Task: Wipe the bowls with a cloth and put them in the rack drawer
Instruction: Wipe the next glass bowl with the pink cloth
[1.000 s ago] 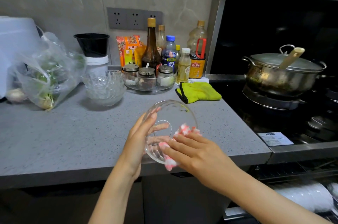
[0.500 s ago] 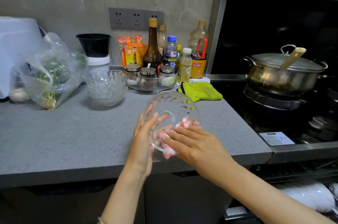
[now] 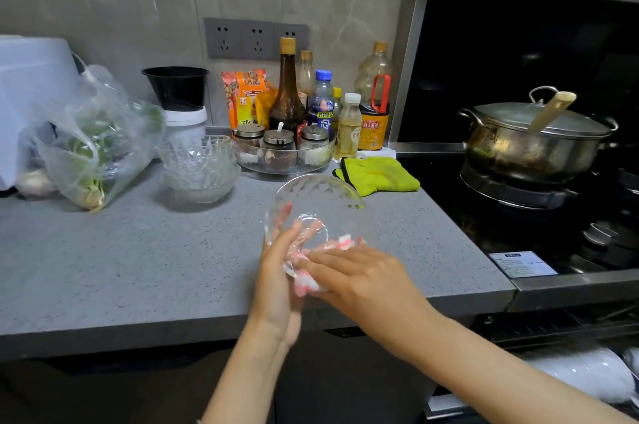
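Note:
A clear glass bowl point(image 3: 313, 207) is held tilted on its side above the grey counter's front edge, its base turned toward me. My left hand point(image 3: 280, 280) grips it by the lower left rim, fingers inside the bowl showing through the glass. My right hand point(image 3: 359, 276) presses a pink-and-white cloth point(image 3: 307, 282) against the bowl's lower outer wall. A stack of clear cut-glass bowls point(image 3: 198, 167) stands further back on the counter. At the bottom right, part of a pulled-out drawer point(image 3: 584, 375) shows white dishes.
A plastic bag of greens point(image 3: 93, 147) lies at the left. Spice jars in a glass dish point(image 3: 281, 152) and several bottles stand against the wall. A green cloth point(image 3: 378, 174) lies by the hob, where a lidded steel pot point(image 3: 536, 140) sits on a burner.
The bowl has risen and moved away from me over the counter. My right hand has slid the cloth lower along the bowl's wall.

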`<move>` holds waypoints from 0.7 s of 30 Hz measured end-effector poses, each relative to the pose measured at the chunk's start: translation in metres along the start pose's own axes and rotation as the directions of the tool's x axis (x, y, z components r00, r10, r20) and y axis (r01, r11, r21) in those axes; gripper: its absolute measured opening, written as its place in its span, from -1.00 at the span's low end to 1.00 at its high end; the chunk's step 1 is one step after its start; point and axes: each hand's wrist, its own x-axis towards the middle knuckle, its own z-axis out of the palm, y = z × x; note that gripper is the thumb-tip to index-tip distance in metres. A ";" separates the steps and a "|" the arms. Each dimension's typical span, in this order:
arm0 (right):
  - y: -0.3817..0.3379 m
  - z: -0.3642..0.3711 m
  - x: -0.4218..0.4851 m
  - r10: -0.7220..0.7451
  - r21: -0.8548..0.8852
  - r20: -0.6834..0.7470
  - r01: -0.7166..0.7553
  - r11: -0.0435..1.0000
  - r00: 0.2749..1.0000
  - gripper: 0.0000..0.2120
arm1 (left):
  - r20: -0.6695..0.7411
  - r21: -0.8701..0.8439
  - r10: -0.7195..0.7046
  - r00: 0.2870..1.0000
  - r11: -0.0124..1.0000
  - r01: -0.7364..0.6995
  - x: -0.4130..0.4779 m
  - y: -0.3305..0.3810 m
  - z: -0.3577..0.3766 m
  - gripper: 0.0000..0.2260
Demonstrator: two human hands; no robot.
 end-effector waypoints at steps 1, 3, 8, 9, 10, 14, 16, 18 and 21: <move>-0.007 -0.001 0.004 0.045 0.053 -0.024 -0.044 0.998 0.999 -0.74 | -0.001 -0.025 0.005 1.000 1.000 -0.005 -0.002 -0.003 0.004 -0.53; -0.011 -0.001 0.006 0.086 0.129 -0.030 -0.081 0.988 0.996 -0.69 | -0.016 0.004 0.003 1.000 1.000 -0.003 -0.002 -0.003 0.005 -0.56; 0.028 -0.007 -0.008 -0.240 0.072 0.127 0.232 0.970 0.962 -0.64 | 0.081 0.324 -0.116 0.990 0.942 0.084 0.012 0.019 -0.021 -0.56; 0.040 -0.011 -0.009 -0.303 0.037 0.186 0.301 0.953 0.935 -0.64 | 0.101 0.401 -0.160 0.982 0.910 0.107 0.014 0.023 -0.025 -0.56; 0.048 -0.014 -0.010 -0.353 0.007 0.239 0.362 0.932 0.905 -0.64 | 0.118 0.463 -0.206 0.972 0.877 0.129 0.015 0.025 -0.027 -0.57; 0.057 -0.021 -0.015 -0.380 -0.078 0.357 0.432 0.898 0.853 -0.58 | 0.121 0.531 -0.308 0.944 0.823 0.201 0.019 0.027 -0.030 -0.59; 0.051 -0.024 -0.017 -0.336 -0.093 0.340 0.387 0.917 0.878 -0.57 | 0.101 0.482 -0.296 0.950 0.850 0.213 0.019 0.023 -0.030 -0.62; 0.044 -0.026 -0.020 -0.270 -0.085 0.325 0.312 0.946 0.906 -0.55 | 0.080 0.448 -0.270 0.959 0.869 0.208 0.018 0.019 -0.031 -0.63; 0.035 -0.026 -0.026 -0.135 -0.054 0.387 0.169 0.984 0.912 -0.49 | 0.048 0.436 -0.211 0.976 0.884 0.170 0.017 0.016 -0.031 -0.63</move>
